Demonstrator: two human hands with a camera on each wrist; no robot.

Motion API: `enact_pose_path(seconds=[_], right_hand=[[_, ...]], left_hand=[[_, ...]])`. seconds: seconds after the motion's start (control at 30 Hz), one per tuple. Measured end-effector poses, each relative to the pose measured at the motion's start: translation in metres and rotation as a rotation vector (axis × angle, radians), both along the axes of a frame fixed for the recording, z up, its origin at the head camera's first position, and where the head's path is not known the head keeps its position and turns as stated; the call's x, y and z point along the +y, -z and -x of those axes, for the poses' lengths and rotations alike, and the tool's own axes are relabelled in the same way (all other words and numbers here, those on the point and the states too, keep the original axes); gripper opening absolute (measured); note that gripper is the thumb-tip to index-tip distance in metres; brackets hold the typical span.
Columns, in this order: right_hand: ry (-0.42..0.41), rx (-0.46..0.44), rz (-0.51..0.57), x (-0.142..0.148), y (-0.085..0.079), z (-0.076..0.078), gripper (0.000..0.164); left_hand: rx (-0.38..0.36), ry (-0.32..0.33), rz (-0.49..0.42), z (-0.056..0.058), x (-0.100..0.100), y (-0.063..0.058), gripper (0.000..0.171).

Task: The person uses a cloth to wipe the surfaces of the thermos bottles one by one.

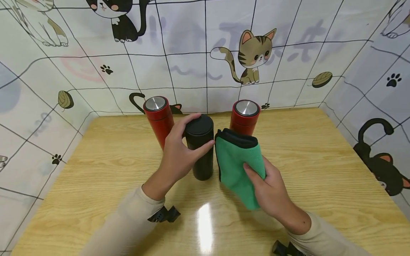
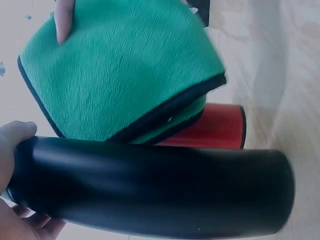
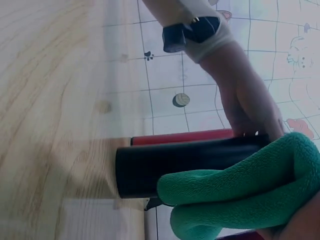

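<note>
Both hands are full: my left hand [image 1: 178, 153] grips the black bottle [image 1: 199, 138] up top — likely to steady it — my right hand [image 1: 272, 193] the green cloth [image 1: 235, 165] at its four o'clock. One red bottle [image 1: 159, 122] stands at its ten o'clock, another red bottle [image 1: 245, 122] at two.

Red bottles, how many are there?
2. One red bottle stands behind the left hand; the other red bottle stands behind the green cloth. Both are partly hidden.
</note>
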State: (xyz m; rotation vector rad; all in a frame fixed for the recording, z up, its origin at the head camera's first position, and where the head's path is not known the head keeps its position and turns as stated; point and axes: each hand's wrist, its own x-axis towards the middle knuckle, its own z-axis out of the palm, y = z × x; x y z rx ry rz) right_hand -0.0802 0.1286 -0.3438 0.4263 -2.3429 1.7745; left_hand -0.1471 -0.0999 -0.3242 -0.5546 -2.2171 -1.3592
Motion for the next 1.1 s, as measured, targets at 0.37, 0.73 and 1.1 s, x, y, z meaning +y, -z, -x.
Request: enact_pose_path(seconds=[0.37,0.73,1.1], right_hand=[[-0.112,0.145,0.05,-0.007,0.008,-0.008,0.031],[-0.198,0.081,-0.068,-0.016,0.031,-0.008,0.025],[-0.185,0.083,-0.281,-0.016,0.04,0.0,0.027]], left_hand=[[0.073,0.137,-0.013,-0.046,0.007,-0.001,0.074],[0.218,0.179,0.037,-0.044,0.009,0.014,0.082],[0.214,0.236,-0.016,-0.039,0.012,0.02,0.084]])
